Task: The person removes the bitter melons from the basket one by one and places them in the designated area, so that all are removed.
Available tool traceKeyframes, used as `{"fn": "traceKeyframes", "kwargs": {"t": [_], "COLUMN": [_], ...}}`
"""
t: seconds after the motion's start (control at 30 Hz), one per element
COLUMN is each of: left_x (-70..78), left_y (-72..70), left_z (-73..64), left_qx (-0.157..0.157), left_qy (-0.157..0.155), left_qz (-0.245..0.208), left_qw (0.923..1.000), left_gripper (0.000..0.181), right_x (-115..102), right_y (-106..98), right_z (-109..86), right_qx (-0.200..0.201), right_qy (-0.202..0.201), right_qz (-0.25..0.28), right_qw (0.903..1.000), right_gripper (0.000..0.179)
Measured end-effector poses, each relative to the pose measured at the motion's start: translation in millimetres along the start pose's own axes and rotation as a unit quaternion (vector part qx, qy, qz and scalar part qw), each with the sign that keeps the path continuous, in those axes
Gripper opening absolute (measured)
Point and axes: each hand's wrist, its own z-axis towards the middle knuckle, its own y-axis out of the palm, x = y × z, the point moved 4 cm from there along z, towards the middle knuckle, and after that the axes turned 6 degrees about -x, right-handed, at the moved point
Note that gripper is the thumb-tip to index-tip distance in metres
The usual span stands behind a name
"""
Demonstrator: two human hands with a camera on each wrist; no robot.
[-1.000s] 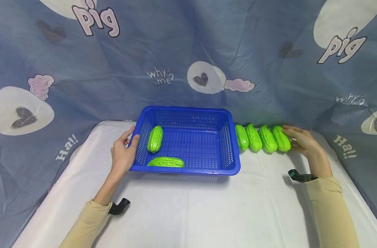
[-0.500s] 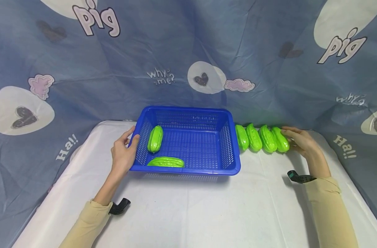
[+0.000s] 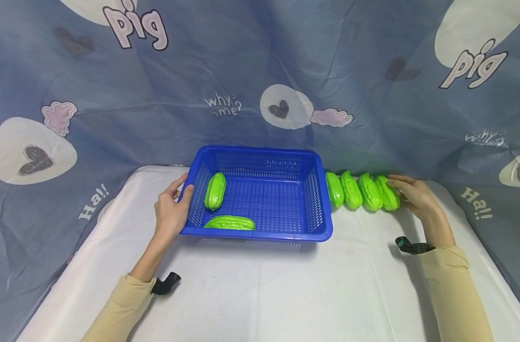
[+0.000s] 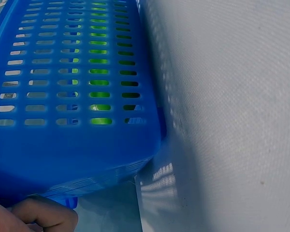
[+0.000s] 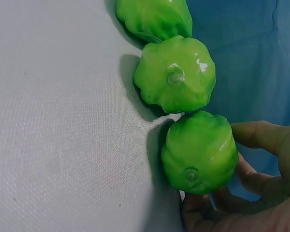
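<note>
My left hand point(image 3: 172, 209) grips the left rim of a blue plastic basket point(image 3: 260, 236); the left wrist view shows its slotted wall point(image 4: 72, 150) and curled fingers point(image 4: 48, 215) below. Inside the basket lie two glossy green toy bitter melons, one along the left wall point(image 3: 215, 191) and one by the near wall point(image 3: 231, 223). Right of the basket, several more stand side by side in a row. My right hand point(image 3: 420, 199) touches the outer side of the row's rightmost bitter melon point(image 3: 388, 194), its fingers slightly bent. In the right wrist view that melon point(image 5: 199, 152) touches its neighbour point(image 5: 176, 75).
A white cloth point(image 3: 307, 289) covers the table. Behind the basket and the row hangs a blue printed curtain point(image 3: 251, 61), close to both. A black wrist camera point(image 3: 414, 246) sits on the right wrist, another point(image 3: 166, 284) on the left.
My right hand has shifted slightly left, and the rightmost bitter melon has moved left against its neighbour. The left hand keeps its grip on the basket, which stays in place.
</note>
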Motion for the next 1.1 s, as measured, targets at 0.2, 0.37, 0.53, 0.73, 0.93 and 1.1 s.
{"fn": "traceKeyframes", "kwargs": {"t": [0.2,0.37,0.53,0.73,0.93,1.1], "left_x": [2.0,2.7,2.7,2.7,3.1,2.2], "left_y": [-0.6,-0.2,-0.1,-0.5,-0.6,-0.2], "left_z": [0.2,0.5,0.1,0.6,0.3,-0.6], "left_qx": [0.001,0.002,0.001,0.002,0.003,0.001], "left_qy": [-0.002,-0.001,-0.003,0.001,0.003,0.000], "left_qz": [-0.001,0.000,0.000,0.003,0.005,0.003], "left_qw": [1.0000,1.0000,1.0000,1.0000,1.0000,1.0000], "left_gripper": [0.049,0.049,0.049,0.049,0.049,0.049], "right_x": [-1.9,-2.8,-1.8,-3.0,-14.7,-32.4], "right_y": [1.1,0.5,-1.7,-7.5,-5.8,2.2], "right_z": [-0.6,-1.4,-2.8,-6.0,-13.2,-19.0], "right_qx": [-0.002,0.005,0.012,0.017,0.043,0.080], "right_qy": [-0.008,-0.011,-0.015,-0.032,-0.064,-0.083], "right_qz": [-0.012,-0.013,-0.021,-0.027,-0.027,-0.057], "right_qw": [0.9999,0.9998,0.9996,0.9990,0.9967,0.9918], "right_gripper": [0.080,0.079,0.079,0.075,0.067,0.065]}}
